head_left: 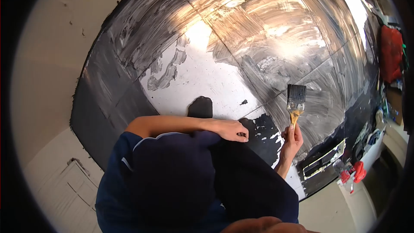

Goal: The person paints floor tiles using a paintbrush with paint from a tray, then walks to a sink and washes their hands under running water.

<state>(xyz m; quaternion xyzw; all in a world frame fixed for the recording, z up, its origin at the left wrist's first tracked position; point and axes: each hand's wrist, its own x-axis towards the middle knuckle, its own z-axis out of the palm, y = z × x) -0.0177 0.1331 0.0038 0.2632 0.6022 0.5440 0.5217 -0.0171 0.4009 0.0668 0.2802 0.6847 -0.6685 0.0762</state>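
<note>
In my right hand (293, 139) is a flat paintbrush (296, 99), its yellow handle pinched between thumb and fingers. Dark paint coats the bristles, which point away from me over the streaked grey floor. My left hand (233, 130) hangs curled in front of my dark-clothed knee, with nothing visible in its fingers. Under and around both hands spreads a tiled floor (207, 77), partly bare white and partly covered with dark grey, brushy paint. A solid black patch (263, 136) lies between my two hands.
At the right stand a red bag (390, 54), a red item with a clear container (345, 172) and mixed clutter. A rectangular, pale-edged frame (325, 159) lies near the floor's right edge. A pale wall (56, 60) borders the left side.
</note>
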